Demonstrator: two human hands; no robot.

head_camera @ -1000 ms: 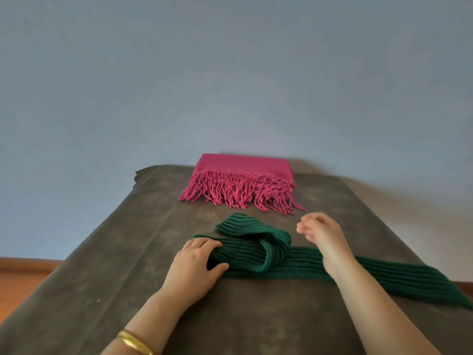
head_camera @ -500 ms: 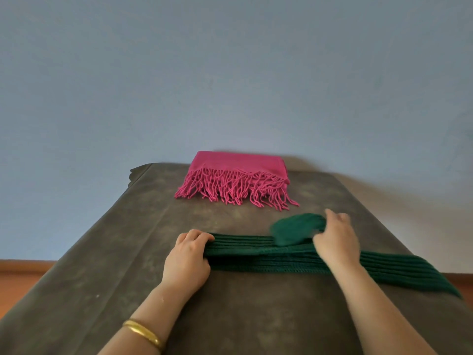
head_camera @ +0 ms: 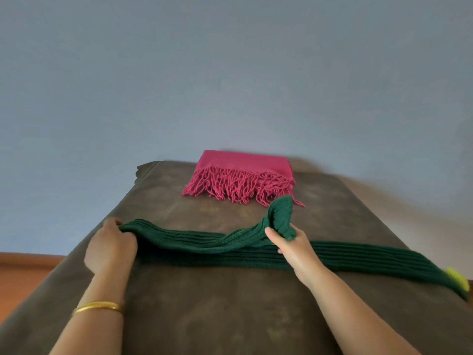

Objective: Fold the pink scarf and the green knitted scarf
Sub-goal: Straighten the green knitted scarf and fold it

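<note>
Two hands hold a green scarf stretched across a table, with a folded pink scarf behind it.

Nearest, the left hand [head_camera: 110,245], a gold bangle [head_camera: 98,307] on its wrist, grips the left end of the green scarf [head_camera: 194,243], fingers curled over the bunched edge. The right hand [head_camera: 294,245] pinches an upper layer of the same scarf near its middle, lifting a flap that stands up above the fingers. The rest of the scarf lies flat on the brown table [head_camera: 230,303] and runs off to the right, where a yellow-green patch [head_camera: 458,278] shows at its far end. Beyond the raised flap, just clear of it, the pink scarf [head_camera: 245,162] lies folded near the table's far edge, its fringe toward the hands. A blue-grey wall [head_camera: 230,73] stands behind.
</note>
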